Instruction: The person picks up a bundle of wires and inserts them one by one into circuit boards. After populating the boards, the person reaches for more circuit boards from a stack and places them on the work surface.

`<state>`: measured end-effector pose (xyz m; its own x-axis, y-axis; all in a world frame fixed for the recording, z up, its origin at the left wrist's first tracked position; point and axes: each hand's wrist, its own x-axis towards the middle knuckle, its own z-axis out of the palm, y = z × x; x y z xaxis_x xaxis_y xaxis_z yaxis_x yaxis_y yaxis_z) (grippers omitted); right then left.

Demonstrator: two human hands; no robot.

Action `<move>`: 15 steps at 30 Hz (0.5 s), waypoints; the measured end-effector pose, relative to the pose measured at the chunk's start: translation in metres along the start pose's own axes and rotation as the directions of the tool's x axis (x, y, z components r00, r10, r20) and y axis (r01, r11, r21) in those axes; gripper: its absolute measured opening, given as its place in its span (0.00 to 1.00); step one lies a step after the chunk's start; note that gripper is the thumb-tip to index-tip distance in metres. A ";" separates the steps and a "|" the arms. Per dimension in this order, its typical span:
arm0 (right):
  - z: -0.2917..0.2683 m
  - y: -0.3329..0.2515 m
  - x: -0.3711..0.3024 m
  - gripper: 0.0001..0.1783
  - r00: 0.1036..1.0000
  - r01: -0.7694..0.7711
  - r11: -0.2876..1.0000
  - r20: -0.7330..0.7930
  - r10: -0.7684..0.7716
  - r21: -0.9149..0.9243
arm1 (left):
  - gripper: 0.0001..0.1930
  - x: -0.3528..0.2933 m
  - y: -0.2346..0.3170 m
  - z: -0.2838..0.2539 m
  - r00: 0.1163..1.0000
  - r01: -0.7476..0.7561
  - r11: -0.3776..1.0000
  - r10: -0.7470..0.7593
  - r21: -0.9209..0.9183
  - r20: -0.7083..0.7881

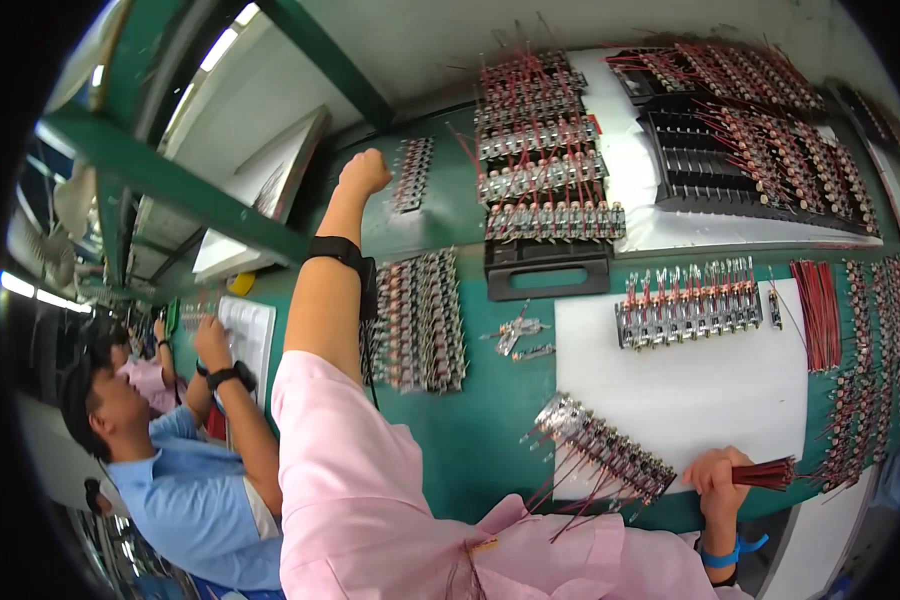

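My left arm reaches far across the green bench. My left hand (pixel 366 173) is closed there, and whatever its fingers may hold is hidden. Just to its right lies a narrow strip of small circuit boards (pixel 412 176). Near the front edge, my right hand (pixel 718 478) is wrapped round a bundle of dark red wires (pixel 765 473), whose ends stick out to the right. Left of that hand, a tilted panel of boards with red wires (pixel 605 447) overlaps the white sheet (pixel 705 400). Another wired board panel (pixel 688 308) rests at the sheet's far side.
Stacked board panels (pixel 420 320) lie under my left forearm, beside a few loose boards (pixel 516 330). Black trays (pixel 548 275) of wired boards fill the back. More red wires (pixel 817 315) lie at right. A co-worker in blue (pixel 195 500) sits at left, below a green frame bar (pixel 180 180).
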<state>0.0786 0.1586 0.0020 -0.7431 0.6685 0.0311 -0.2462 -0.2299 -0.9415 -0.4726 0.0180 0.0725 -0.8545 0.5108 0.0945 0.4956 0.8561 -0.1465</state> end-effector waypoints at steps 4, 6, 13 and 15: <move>0.005 0.002 0.003 0.18 0.994 -0.052 0.998 -0.096 0.053 0.021 | 0.19 0.034 0.003 0.033 0.982 0.072 0.994 -0.085 0.081 0.170; 0.007 0.000 0.004 0.18 0.991 -0.063 0.998 -0.119 0.064 0.012 | 0.18 0.041 0.007 0.046 0.981 0.068 0.995 -0.080 0.074 0.176; 0.009 -0.002 0.004 0.17 0.985 -0.073 0.996 -0.155 0.079 0.043 | 0.17 0.036 0.023 0.023 0.975 0.205 0.979 -0.204 -0.009 0.089; 0.008 -0.001 0.003 0.17 0.987 -0.092 0.995 -0.128 0.096 0.038 | 0.18 0.026 0.024 -0.001 0.972 0.223 0.974 -0.226 0.040 0.067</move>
<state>0.0716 0.1557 0.0055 -0.6772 0.7286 -0.1026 -0.2007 -0.3172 -0.9269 -0.4828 0.0518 0.0723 -0.9528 0.2979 0.0585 0.2855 0.9448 -0.1608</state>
